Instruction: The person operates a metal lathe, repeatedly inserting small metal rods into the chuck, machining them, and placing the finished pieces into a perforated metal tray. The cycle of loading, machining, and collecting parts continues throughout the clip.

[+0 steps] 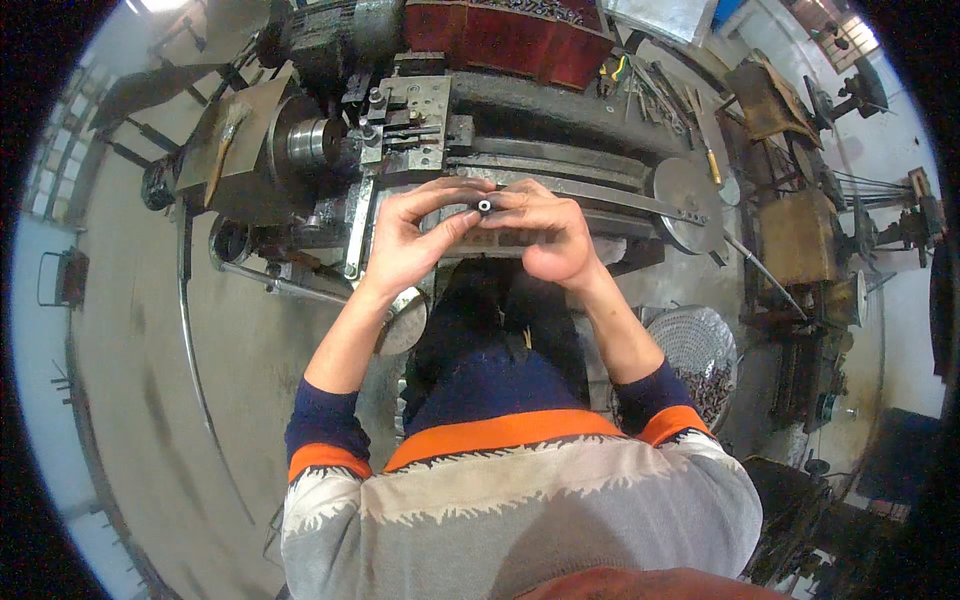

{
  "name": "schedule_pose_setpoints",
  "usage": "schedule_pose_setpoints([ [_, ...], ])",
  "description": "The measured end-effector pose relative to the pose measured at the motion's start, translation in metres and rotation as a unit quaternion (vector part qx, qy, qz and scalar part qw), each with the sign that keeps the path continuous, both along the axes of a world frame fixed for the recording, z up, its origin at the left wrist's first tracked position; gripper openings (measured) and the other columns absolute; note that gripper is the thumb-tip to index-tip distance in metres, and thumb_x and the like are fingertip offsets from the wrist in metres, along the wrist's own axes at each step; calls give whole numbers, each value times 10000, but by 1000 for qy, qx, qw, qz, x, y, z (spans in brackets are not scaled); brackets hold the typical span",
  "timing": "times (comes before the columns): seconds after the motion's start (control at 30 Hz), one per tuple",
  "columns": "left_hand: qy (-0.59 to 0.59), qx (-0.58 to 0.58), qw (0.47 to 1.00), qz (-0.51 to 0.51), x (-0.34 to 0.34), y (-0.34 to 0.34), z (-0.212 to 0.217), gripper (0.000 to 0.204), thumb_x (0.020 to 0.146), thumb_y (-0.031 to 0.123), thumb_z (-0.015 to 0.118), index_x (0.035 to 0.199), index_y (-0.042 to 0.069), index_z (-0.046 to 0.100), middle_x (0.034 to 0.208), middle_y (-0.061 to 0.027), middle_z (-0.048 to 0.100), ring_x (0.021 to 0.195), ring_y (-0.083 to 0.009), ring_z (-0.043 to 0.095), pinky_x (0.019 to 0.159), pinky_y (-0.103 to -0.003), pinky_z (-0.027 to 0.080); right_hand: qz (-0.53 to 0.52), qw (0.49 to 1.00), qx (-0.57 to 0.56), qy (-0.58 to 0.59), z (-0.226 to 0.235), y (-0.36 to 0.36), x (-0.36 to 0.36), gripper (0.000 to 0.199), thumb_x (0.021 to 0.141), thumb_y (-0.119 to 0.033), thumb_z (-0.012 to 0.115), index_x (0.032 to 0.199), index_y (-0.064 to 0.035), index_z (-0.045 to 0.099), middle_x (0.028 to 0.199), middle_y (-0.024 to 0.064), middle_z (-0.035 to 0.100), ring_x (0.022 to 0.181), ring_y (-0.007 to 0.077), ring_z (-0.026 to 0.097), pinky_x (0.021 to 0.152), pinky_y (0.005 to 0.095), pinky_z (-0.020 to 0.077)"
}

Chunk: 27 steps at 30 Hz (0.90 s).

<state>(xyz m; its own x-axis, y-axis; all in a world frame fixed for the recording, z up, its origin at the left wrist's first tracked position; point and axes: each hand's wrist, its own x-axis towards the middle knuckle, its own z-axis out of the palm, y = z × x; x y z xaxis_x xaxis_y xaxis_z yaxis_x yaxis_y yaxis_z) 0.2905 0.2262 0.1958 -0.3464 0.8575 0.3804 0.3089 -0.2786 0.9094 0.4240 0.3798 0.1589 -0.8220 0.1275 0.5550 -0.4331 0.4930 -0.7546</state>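
A small round metal part [485, 206] with a hole through its middle, its end face bright, sits between my fingertips in front of the lathe. My left hand [420, 228] pinches it from the left with thumb and fingers. From the right, my right hand [548, 226] grips the same part, its fingers curled and dark with grime. How long the part is cannot be seen behind the fingers. Just beyond my hands lie the lathe's tool slide [412, 122] and the shiny round chuck [312, 144].
A red bin [510, 42] of small metal pieces stands behind the lathe bed. Wrenches and other hand tools [668, 105] lie at the far right. A brush [226, 150] rests on the headstock. Beside my right elbow is a round basket [690, 340] with small parts. A long lever [190, 320] sticks out left.
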Motion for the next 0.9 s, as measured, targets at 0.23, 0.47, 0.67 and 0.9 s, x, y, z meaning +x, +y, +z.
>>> schedule_pose_setpoints([
  [0.23,0,8,999,32,3,3,-6,176,739,-20,588,908,-26,635,1007,-123,629,981,-198,573,873,-308,428,-3,1000,3,-5,4,-2,1,468,619,-408,597,937,-72,672,1045,124,616,911,286,550,818,365,419],
  [0.47,5,-1,998,66,3,3,-9,167,742,-14,590,902,-19,640,978,-97,642,940,-169,586,842,-282,439,-26,999,29,-10,11,-4,0,436,566,-298,595,928,-66,670,1040,129,619,881,292,570,806,351,431],
  [0.67,135,40,983,120,-2,-5,-4,99,729,12,620,822,-24,628,871,-118,641,836,-224,612,768,-302,461,-22,998,41,-42,15,1,-2,435,622,-316,589,922,-9,666,995,172,622,930,296,572,848,346,413],
  [0.9,165,-44,951,259,-38,-67,-16,121,713,14,635,828,-21,639,832,-126,650,884,-220,616,836,-307,440,-104,982,149,-54,46,66,-23,388,558,-237,605,886,-42,673,921,150,633,895,269,586,803,339,446],
])
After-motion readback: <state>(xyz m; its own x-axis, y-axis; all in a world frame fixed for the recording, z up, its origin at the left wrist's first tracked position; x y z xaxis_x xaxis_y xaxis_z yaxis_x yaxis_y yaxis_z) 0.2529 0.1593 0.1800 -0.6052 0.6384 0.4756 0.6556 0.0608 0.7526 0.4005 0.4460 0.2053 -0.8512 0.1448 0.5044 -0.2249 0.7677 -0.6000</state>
